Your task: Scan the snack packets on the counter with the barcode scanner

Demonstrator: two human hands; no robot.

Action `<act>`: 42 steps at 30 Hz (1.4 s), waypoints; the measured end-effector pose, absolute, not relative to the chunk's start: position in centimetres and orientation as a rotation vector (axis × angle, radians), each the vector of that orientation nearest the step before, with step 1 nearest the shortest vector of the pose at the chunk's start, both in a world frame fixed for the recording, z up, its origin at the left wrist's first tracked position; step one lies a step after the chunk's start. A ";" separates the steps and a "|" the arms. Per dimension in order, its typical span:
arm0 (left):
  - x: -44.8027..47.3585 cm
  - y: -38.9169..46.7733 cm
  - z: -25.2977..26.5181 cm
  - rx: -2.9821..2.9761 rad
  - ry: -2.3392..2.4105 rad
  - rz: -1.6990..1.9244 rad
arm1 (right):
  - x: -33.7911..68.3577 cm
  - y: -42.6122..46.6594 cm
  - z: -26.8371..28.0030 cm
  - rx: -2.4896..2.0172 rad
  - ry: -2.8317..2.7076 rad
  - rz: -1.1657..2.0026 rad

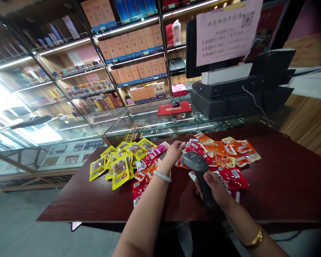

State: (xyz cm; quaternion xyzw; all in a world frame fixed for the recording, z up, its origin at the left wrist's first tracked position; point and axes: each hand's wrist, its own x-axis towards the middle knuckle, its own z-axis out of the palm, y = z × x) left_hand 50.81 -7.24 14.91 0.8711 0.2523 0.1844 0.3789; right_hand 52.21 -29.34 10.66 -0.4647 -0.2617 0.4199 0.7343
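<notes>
My right hand [215, 185] is wrapped round the handle of a dark grey barcode scanner [195, 162], whose head tilts toward the left. Just left of the scanner, my left hand [176, 150] reaches over the table with its fingers drawn together; whatever they may hold is hidden. Red snack packets [196, 147] lie right by its fingertips. Orange snack packets [224, 162] are heaped behind the scanner, and a red packet [234, 178] lies beside my right hand. Yellow-edged snack packets [120, 171] form a pile left of my left arm, with red and orange packets [148, 160] against it.
The dark wooden table [278, 185] meets a glass counter [149, 123] at the back. On that counter are a mouse [176, 103] on a red mat [163, 110] and a black register [240, 96] with a paper sign [227, 35] above. Boxed goods [131, 44] fill shelves behind.
</notes>
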 end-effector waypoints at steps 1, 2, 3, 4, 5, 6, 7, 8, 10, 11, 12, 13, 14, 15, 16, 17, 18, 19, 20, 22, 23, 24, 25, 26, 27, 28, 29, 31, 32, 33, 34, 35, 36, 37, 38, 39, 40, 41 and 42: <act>51.0 -6.7 15.0 2.315 0.671 0.477 | 52.2 -29.3 10.7 -1.022 -0.571 0.923; 50.9 -6.1 15.1 2.438 0.767 0.495 | 52.2 -29.3 10.7 -1.024 -0.567 0.923; 50.4 -5.3 15.2 2.566 0.913 0.511 | 52.2 -29.2 10.7 -1.023 -0.564 0.923; 49.8 -4.4 15.2 2.681 1.065 0.499 | 52.1 -29.2 10.8 -1.020 -0.562 0.924; 49.1 -3.5 15.2 2.765 1.199 0.448 | 52.1 -29.1 10.8 -1.017 -0.565 0.929; 48.5 -2.6 15.2 2.816 1.297 0.361 | 52.1 -29.1 10.9 -1.015 -0.572 0.935; 47.9 -1.9 15.1 2.846 1.359 0.268 | 52.0 -29.0 10.9 -1.014 -0.579 0.939; 47.4 -1.3 15.0 2.863 1.388 0.189 | 52.0 -29.0 11.0 -1.016 -0.587 0.940; 47.0 -0.8 14.7 2.883 1.390 0.123 | 52.0 -29.0 11.1 -1.026 -0.592 0.935; 47.0 -0.8 14.5 2.889 1.377 0.121 | 52.0 -29.0 11.2 -1.030 -0.593 0.933; 47.1 -0.9 14.4 2.897 1.350 0.126 | 52.0 -29.0 11.2 -1.033 -0.596 0.932; 47.2 -1.1 14.2 2.902 1.319 0.135 | 52.0 -28.9 11.3 -1.033 -0.600 0.933; 47.3 -1.3 14.1 2.899 1.299 0.146 | 52.1 -28.9 11.4 -1.031 -0.605 0.935; 47.4 -1.4 14.0 2.888 1.297 0.161 | 52.1 -28.9 11.5 -1.028 -0.611 0.936; 47.5 -1.4 13.9 2.877 1.304 0.182 | 52.1 -28.8 11.5 -1.027 -0.616 0.935; 47.6 -1.3 13.8 2.868 1.314 0.188 | 52.1 -28.8 11.6 -1.028 -0.618 0.932; 47.7 -1.0 13.9 2.864 1.322 0.178 | 52.0 -28.8 11.6 -1.032 -0.616 0.930; 47.7 -0.8 13.9 2.865 1.322 0.155 | 52.0 -28.8 11.6 -1.036 -0.611 0.928; 47.7 -0.5 14.1 2.871 1.312 0.121 | 52.0 -28.8 11.6 -1.037 -0.606 0.928; 47.8 0.0 14.6 2.877 1.294 0.054 | 52.0 -28.7 11.5 -1.032 -0.595 0.928; 47.7 0.1 14.9 2.874 1.290 0.041 | 52.0 -28.7 11.3 -1.026 -0.595 0.926; 47.7 0.1 15.3 2.870 1.280 0.042 | 52.0 -28.7 11.2 -1.019 -0.597 0.923; 47.6 -0.2 15.7 2.858 1.265 0.047 | 52.0 -28.7 11.2 -1.012 -0.599 0.919; 47.5 -0.5 16.1 2.839 1.244 0.062 | 52.0 -28.7 11.1 -1.003 -0.600 0.916; 47.3 -1.0 16.5 2.815 1.220 0.088 | 52.0 -28.7 11.1 -0.992 -0.600 0.914; 47.1 -1.6 16.8 2.789 1.191 0.116 | 52.0 -28.7 11.1 -0.980 -0.600 0.912; 46.9 -2.3 17.0 2.766 1.157 0.146 | 52.0 -28.8 11.1 -0.969 -0.599 0.908; 46.4 -3.6 17.2 2.736 1.065 0.214 | 51.9 -28.9 11.2 -0.963 -0.606 0.897; 46.2 -4.3 17.2 2.720 1.013 0.245 | 51.9 -29.0 11.3 -0.965 -0.611 0.889; 46.0 -4.9 17.1 2.698 0.960 0.268 | 51.9 -29.0 11.2 -0.968 -0.616 0.882; 45.8 -5.4 17.0 2.670 0.912 0.285 | 52.0 -29.1 11.2 -0.971 -0.617 0.878; 45.7 -5.9 16.8 2.642 0.877 0.296 | 52.0 -29.1 11.1 -0.973 -0.616 0.877; 45.6 -6.3 16.7 2.620 0.850 0.302 | 52.0 -29.1 11.1 -0.972 -0.611 0.876; 45.5 -6.5 16.5 2.608 0.826 0.311 | 52.1 -29.1 11.0 -0.973 -0.605 0.877; 45.3 -6.7 16.3 2.603 0.804 0.324 | 52.1 -29.1 10.9 -0.973 -0.599 0.879; 45.2 -6.8 16.2 2.602 0.786 0.342 | 52.1 -29.1 10.8 -0.972 -0.594 0.881; 45.1 -6.8 16.1 2.596 0.773 0.355 | 52.1 -29.1 10.8 -0.967 -0.589 0.882; 45.1 -6.7 16.0 2.582 0.765 0.361 | 52.1 -29.1 10.8 -0.962 -0.585 0.882; 45.2 -6.8 15.9 2.558 0.768 0.361 | 52.1 -29.1 10.8 -0.959 -0.581 0.880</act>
